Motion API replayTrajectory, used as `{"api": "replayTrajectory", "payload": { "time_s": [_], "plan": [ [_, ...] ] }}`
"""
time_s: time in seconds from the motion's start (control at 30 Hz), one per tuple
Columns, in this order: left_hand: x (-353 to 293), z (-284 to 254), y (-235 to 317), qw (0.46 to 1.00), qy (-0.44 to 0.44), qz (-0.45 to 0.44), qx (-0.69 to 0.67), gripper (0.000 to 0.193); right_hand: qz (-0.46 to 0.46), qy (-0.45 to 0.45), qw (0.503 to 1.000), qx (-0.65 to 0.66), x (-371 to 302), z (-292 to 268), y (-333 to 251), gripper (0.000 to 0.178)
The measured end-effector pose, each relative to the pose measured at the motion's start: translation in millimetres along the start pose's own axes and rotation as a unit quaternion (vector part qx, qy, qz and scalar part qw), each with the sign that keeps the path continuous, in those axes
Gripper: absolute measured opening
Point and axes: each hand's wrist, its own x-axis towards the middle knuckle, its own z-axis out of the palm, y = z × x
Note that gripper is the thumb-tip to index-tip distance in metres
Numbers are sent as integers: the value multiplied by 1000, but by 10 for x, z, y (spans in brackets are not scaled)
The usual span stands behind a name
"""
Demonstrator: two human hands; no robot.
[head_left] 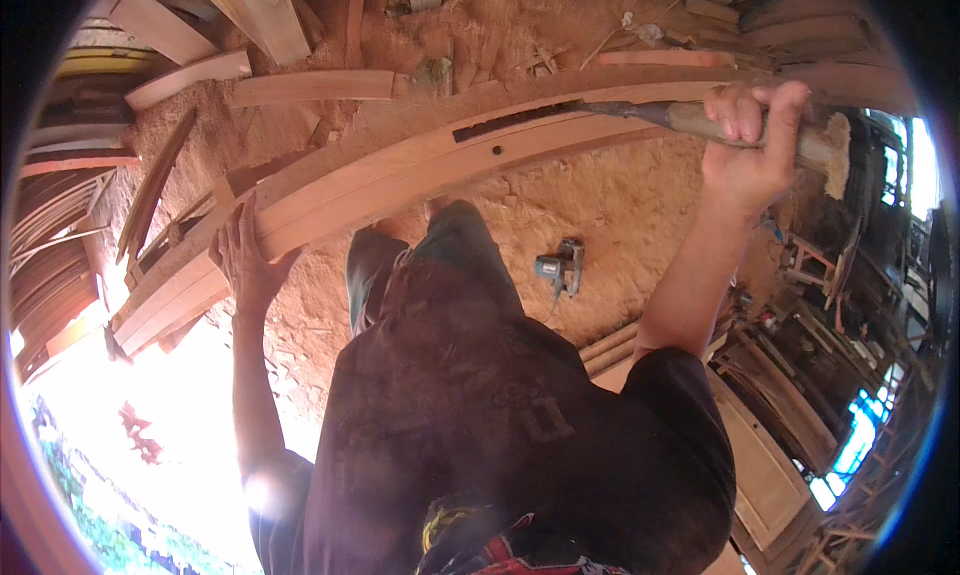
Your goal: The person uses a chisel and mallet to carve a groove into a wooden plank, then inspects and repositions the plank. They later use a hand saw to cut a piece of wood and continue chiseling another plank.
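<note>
A long wooden beam [375, 188] runs across in front of me, curved by the lens. It has a dark narrow slot [515, 122] along its upper side and a small round hole [497, 150]. My right hand [750, 145] is closed round the thick wooden handle of a chisel [690, 121]. The dark blade points left and its end lies at the slot's right end. The butt of the handle looks frayed. Toward the beam's left end, my left hand [248, 260] lies on the wood, fingers spread over it and thumb apart at the near edge.
Sawdust and shavings cover the floor. A teal and black power tool [558, 267] with a cord lies right of my legs. Loose boards [312, 88] lie beyond the beam, and stacked timber [62, 225] stands at the left. Wooden panels [755, 455] rest at the lower right.
</note>
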Motion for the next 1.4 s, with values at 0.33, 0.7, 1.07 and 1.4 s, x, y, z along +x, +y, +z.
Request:
{"api": "replayTrajectory", "payload": {
  "time_s": [0.33, 0.7, 1.07, 1.4],
  "plan": [
    [-42, 138, -123, 999, 12, -8, 45, 103, -58, 61, 969, -234, -181, 589, 442, 27],
    [-28, 227, -109, 996, 84, 16, 39, 98, -122, 75, 986, -83, 5, 507, 322, 26],
    [-26, 245, -117, 997, 68, 15, 42, 97, 15, 221, 973, -71, 291, 4, 229, 30],
    [-114, 267, -109, 993, 103, 27, 47, 96, 59, 339, 935, -87, 473, -672, 614, 26]
  ]
}}
